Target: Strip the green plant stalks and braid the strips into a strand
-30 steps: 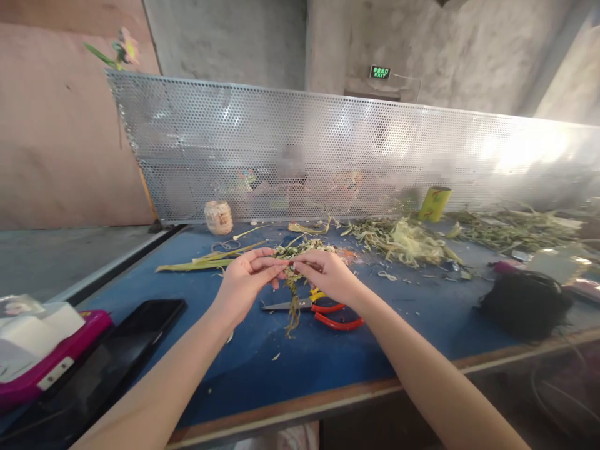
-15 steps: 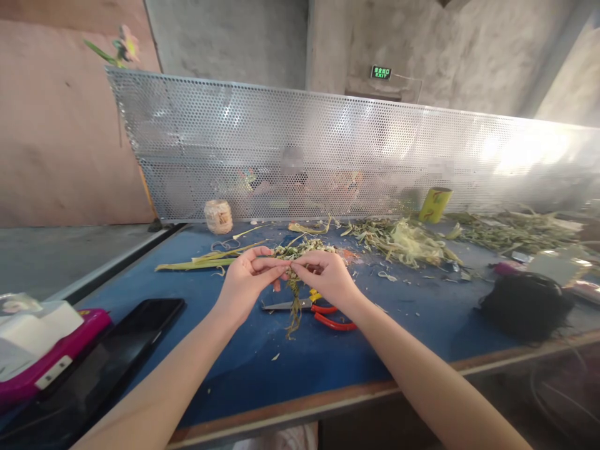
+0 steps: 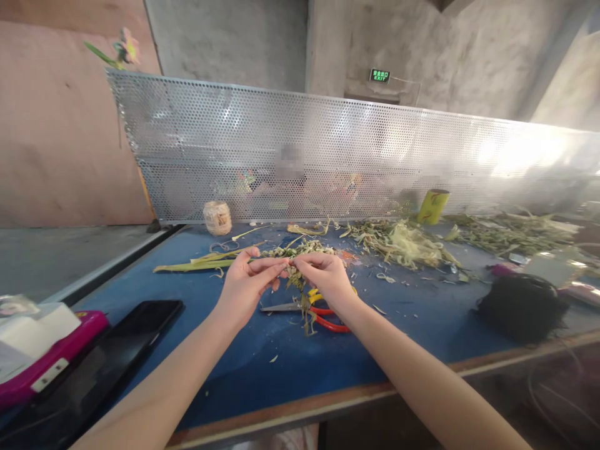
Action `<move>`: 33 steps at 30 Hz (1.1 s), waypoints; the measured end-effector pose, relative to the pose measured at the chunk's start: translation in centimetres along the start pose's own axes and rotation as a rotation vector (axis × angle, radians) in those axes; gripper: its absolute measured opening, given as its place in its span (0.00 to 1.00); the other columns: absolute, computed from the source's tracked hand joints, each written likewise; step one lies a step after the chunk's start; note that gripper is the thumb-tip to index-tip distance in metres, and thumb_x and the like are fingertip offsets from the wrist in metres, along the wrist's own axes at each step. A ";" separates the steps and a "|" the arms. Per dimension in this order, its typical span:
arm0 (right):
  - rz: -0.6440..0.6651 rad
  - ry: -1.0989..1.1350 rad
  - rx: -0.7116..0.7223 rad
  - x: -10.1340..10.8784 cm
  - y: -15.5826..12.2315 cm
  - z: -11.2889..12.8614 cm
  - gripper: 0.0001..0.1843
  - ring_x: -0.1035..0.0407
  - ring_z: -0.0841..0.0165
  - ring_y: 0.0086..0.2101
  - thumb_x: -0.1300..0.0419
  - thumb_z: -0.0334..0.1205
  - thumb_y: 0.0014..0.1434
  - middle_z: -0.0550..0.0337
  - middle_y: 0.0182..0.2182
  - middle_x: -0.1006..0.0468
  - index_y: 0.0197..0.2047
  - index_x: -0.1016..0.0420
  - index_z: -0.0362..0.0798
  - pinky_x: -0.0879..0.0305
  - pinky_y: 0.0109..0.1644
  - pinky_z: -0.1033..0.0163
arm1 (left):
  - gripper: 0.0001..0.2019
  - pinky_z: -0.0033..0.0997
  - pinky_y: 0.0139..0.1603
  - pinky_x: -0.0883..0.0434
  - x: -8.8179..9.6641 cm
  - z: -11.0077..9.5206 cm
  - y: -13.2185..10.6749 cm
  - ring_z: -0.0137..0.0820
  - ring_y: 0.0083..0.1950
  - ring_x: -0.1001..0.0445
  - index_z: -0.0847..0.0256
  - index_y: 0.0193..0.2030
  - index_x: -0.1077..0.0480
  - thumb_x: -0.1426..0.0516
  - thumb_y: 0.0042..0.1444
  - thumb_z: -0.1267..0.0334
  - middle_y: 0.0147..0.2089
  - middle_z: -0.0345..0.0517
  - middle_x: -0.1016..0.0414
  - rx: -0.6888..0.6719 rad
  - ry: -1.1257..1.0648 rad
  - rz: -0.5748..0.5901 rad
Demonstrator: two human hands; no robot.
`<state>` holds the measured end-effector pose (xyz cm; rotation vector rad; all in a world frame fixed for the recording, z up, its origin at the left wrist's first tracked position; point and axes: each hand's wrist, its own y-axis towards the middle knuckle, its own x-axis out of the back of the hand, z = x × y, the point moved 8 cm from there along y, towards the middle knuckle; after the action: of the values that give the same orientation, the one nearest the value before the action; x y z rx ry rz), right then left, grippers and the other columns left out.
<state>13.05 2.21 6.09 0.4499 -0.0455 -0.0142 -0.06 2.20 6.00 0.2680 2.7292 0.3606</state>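
Observation:
My left hand (image 3: pixel 250 278) and my right hand (image 3: pixel 323 275) meet over the middle of the blue table, fingertips almost touching. Both pinch a thin strand of dried plant fibre, whose braided-looking tail (image 3: pixel 308 319) hangs down below the fingers with frayed ends. What exactly lies between the fingertips is too small to make out. Under the hands a pair of scissors (image 3: pixel 285 307) with red handles lies on the table, its blades pointing left and partly covered by the tail. Something yellow (image 3: pixel 315 295) sits beside the scissors. Behind the fingers is a small heap of plant scraps (image 3: pixel 309 248).
Long pale stalks (image 3: pixel 187 267) lie left of the hands, near a roll of twine (image 3: pixel 217 217). Heaps of dried leaves (image 3: pixel 398 242) and a yellow-green cylinder (image 3: pixel 433 207) stand at the back right. A phone (image 3: pixel 140 337) is front left, a black bundle (image 3: pixel 522 307) right.
The hanging tail has swung to the right and now crosses the scissors nearer their handles. My hands stay together in nearly the same place, still pinching.

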 end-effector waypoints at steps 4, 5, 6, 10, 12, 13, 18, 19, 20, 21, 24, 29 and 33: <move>0.032 0.193 -0.123 -0.6 0.1 -1.5 0.13 0.52 0.80 0.14 0.42 0.44 0.44 0.69 0.10 0.43 0.27 0.23 0.43 0.55 0.17 0.70 | 0.22 0.22 0.21 0.37 0.0 -0.2 0.0 0.28 0.25 0.27 0.58 0.31 0.49 0.37 0.38 0.73 0.27 0.42 0.22 -0.012 -0.001 -0.001; 0.034 0.211 -0.139 -0.6 0.1 -1.8 0.13 0.52 0.80 0.14 0.41 0.44 0.44 0.69 0.10 0.43 0.27 0.23 0.43 0.55 0.17 0.70 | 0.22 0.22 0.21 0.37 0.0 -0.3 0.0 0.28 0.25 0.27 0.58 0.30 0.50 0.37 0.38 0.73 0.27 0.42 0.22 -0.026 0.011 -0.003; 0.034 0.215 -0.151 -0.7 0.1 -2.0 0.12 0.52 0.80 0.14 0.41 0.43 0.44 0.69 0.10 0.43 0.26 0.23 0.43 0.56 0.17 0.70 | 0.22 0.23 0.22 0.36 0.0 -0.4 0.1 0.28 0.25 0.27 0.58 0.30 0.50 0.37 0.38 0.74 0.27 0.42 0.22 -0.042 0.024 -0.001; 0.017 0.220 -0.155 -0.5 0.1 -2.1 0.10 0.53 0.80 0.14 0.40 0.41 0.43 0.69 0.10 0.43 0.25 0.23 0.43 0.58 0.17 0.70 | 0.24 0.25 0.25 0.34 0.1 -0.6 0.1 0.28 0.24 0.27 0.57 0.28 0.53 0.37 0.38 0.75 0.27 0.42 0.22 -0.074 0.040 0.003; 0.018 0.265 -0.131 -0.5 0.1 -1.8 0.10 0.53 0.80 0.14 0.40 0.42 0.43 0.69 0.10 0.42 0.25 0.23 0.43 0.58 0.18 0.70 | 0.25 0.25 0.26 0.33 0.2 -0.4 0.2 0.28 0.25 0.27 0.57 0.28 0.53 0.37 0.38 0.75 0.26 0.41 0.22 -0.053 0.004 -0.004; 0.022 0.297 -0.123 -0.6 0.1 -1.7 0.10 0.54 0.80 0.14 0.39 0.42 0.43 0.69 0.11 0.42 0.25 0.23 0.43 0.58 0.18 0.71 | 0.25 0.25 0.26 0.33 0.2 -0.2 0.2 0.28 0.25 0.27 0.58 0.28 0.53 0.37 0.37 0.75 0.26 0.41 0.22 -0.038 -0.023 -0.006; 0.011 0.433 -0.210 -1.0 -0.1 -2.5 0.11 0.56 0.81 0.14 0.39 0.44 0.43 0.71 0.09 0.47 0.26 0.24 0.44 0.60 0.17 0.71 | 0.24 0.23 0.24 0.33 0.3 0.5 0.4 0.27 0.24 0.27 0.59 0.28 0.50 0.36 0.36 0.76 0.27 0.43 0.22 0.029 -0.120 -0.014; 0.013 0.444 -0.220 -1.1 -0.2 -2.6 0.11 0.56 0.81 0.14 0.39 0.44 0.43 0.71 0.09 0.47 0.26 0.24 0.44 0.61 0.17 0.72 | 0.23 0.23 0.23 0.33 0.3 0.6 0.4 0.27 0.24 0.27 0.59 0.28 0.50 0.36 0.36 0.76 0.27 0.42 0.22 0.032 -0.129 -0.013; 0.026 0.455 -0.222 -1.2 -0.1 -2.7 0.10 0.55 0.81 0.14 0.39 0.43 0.43 0.71 0.09 0.47 0.26 0.25 0.44 0.61 0.17 0.72 | 0.23 0.22 0.23 0.33 0.2 0.6 0.4 0.27 0.24 0.27 0.59 0.28 0.50 0.36 0.36 0.76 0.27 0.42 0.22 0.029 -0.136 -0.009; 0.050 0.470 -0.217 -1.3 -0.1 -2.6 0.10 0.55 0.81 0.14 0.39 0.43 0.43 0.71 0.10 0.46 0.25 0.25 0.45 0.61 0.17 0.72 | 0.24 0.22 0.22 0.33 0.2 0.5 0.4 0.27 0.24 0.27 0.59 0.28 0.50 0.36 0.36 0.76 0.27 0.41 0.22 0.022 -0.144 -0.001; 0.168 0.537 -0.200 -2.0 -0.2 -2.1 0.09 0.52 0.81 0.15 0.39 0.42 0.43 0.69 0.13 0.41 0.22 0.26 0.45 0.59 0.17 0.72 | 0.24 0.22 0.21 0.34 -0.3 0.3 0.1 0.26 0.23 0.28 0.58 0.27 0.51 0.37 0.36 0.76 0.25 0.40 0.22 0.007 -0.167 0.041; 0.373 0.552 -0.245 -2.8 -0.4 -1.6 0.09 0.47 0.80 0.16 0.39 0.41 0.44 0.67 0.15 0.37 0.20 0.28 0.44 0.58 0.17 0.73 | 0.23 0.24 0.24 0.32 -0.9 0.0 -0.1 0.26 0.22 0.28 0.58 0.27 0.52 0.38 0.39 0.75 0.26 0.41 0.22 -0.007 -0.149 0.132; 0.447 0.441 -0.239 -2.5 -0.2 -1.7 0.09 0.47 0.80 0.15 0.39 0.40 0.45 0.66 0.15 0.36 0.21 0.26 0.43 0.60 0.16 0.73 | 0.23 0.26 0.25 0.32 -0.9 -0.1 0.0 0.27 0.24 0.28 0.58 0.28 0.54 0.39 0.41 0.77 0.27 0.42 0.22 -0.032 -0.087 0.180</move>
<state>10.65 2.77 4.39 0.1888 0.2879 0.5140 0.75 1.91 6.41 0.5103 2.6184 0.4305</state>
